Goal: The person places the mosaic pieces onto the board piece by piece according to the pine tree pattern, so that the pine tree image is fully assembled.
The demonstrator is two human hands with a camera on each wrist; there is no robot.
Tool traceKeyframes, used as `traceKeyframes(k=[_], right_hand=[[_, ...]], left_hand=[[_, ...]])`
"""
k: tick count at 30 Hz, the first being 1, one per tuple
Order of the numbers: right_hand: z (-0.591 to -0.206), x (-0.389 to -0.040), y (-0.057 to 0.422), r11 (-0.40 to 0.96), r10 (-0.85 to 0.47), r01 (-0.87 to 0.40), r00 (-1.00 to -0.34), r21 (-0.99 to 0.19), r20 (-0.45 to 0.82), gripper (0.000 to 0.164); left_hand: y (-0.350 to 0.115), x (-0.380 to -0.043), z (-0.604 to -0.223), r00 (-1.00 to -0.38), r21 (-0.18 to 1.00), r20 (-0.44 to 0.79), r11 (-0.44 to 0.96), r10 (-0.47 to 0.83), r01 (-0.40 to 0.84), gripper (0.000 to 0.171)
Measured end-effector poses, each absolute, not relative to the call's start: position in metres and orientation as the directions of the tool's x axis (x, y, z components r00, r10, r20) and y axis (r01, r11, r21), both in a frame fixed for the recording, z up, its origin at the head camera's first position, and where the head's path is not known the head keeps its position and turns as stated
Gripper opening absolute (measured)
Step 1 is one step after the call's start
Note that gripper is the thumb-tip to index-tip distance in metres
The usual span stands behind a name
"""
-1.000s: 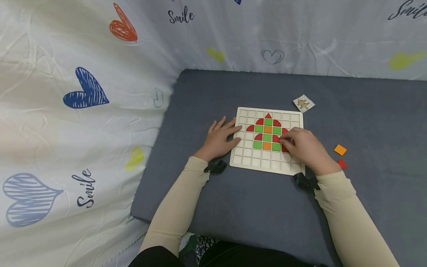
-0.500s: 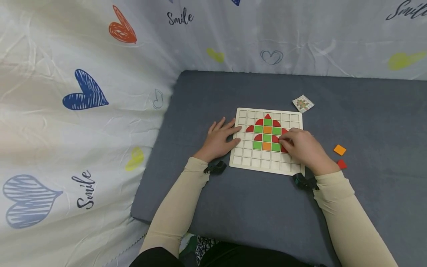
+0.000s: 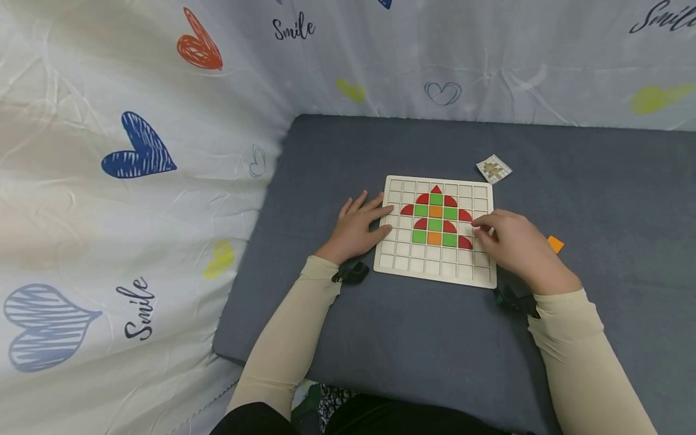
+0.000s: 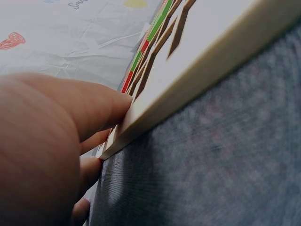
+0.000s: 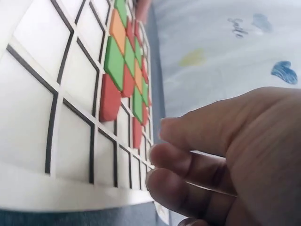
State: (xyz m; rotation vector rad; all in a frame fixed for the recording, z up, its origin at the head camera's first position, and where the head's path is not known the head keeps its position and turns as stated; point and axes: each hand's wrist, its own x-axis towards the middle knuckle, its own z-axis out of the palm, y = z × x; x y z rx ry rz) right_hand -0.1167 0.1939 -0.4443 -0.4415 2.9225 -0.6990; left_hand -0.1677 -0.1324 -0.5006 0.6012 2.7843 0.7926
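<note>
A cream grid board [image 3: 417, 264] lies on the grey surface, with green, orange and red tiles forming a tree-like figure in its cells. My left hand [image 3: 356, 229] rests at the board's left edge, thumb and fingertips touching the rim, as the left wrist view also shows. Over the board's right columns hovers my right hand [image 3: 513, 248], fingers loosely bent. Nothing shows between its thumb [image 5: 188, 134] and fingers in the right wrist view. Closest to it are two red quarter-round tiles, an upper one [image 3: 465, 215] and a lower one [image 3: 464, 242], both set in cells.
An orange square tile [image 3: 555, 244] lies right of the board, partly behind the right hand. A small patterned card [image 3: 494, 169] sits by the board's upper right corner. White printed fabric [image 3: 446, 60] hangs behind and left of the grey surface [image 3: 402, 338].
My right hand has drawn back to the right from the lower red tile, uncovering it in its cell. It now hides the loose red tile beside the board. The left hand has stayed put.
</note>
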Motion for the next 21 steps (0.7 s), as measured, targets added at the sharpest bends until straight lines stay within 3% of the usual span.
traceKeyframes(k=[9, 21], right_hand=[[-0.448, -0.1, 0.213, 0.855, -0.3, -0.256, -0.954, -0.451, -0.027, 0.022], [-0.446, -0.084, 0.247, 0.889, -0.221, -0.161, -0.971, -0.428, -0.094, 0.031]], left_hand=[[-0.134, -0.166, -0.5, -0.902, 0.53, -0.07, 0.782, 0.427, 0.329, 0.055], [-0.133, -0.168, -0.499, -0.902, 0.528, -0.073, 0.783, 0.426, 0.328, 0.055]])
